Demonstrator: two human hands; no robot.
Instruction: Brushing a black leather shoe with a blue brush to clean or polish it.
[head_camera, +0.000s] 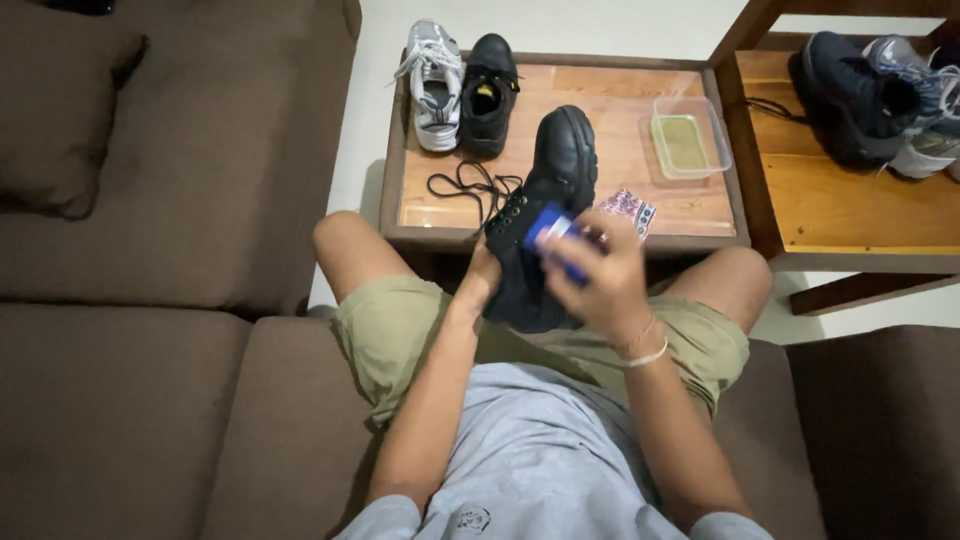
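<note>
Black boot held over the lap, toe pointing away from the person.

The black boot (545, 215) runs lengthwise from the lap toward the table (620, 120), toe resting at the table's near edge. The left hand (483, 278) grips its side, fingers hidden behind it, so I cannot tell their spread. The right hand (600, 275) fingers pinch one blue object (552, 232) against the boot. Just beyond the fingers lie one loose black lace (470, 187) and one patterned cloth (630, 210); farther off, one grey sneaker (433, 85), one black shoe (489, 92), one plastic container (688, 140).
</note>
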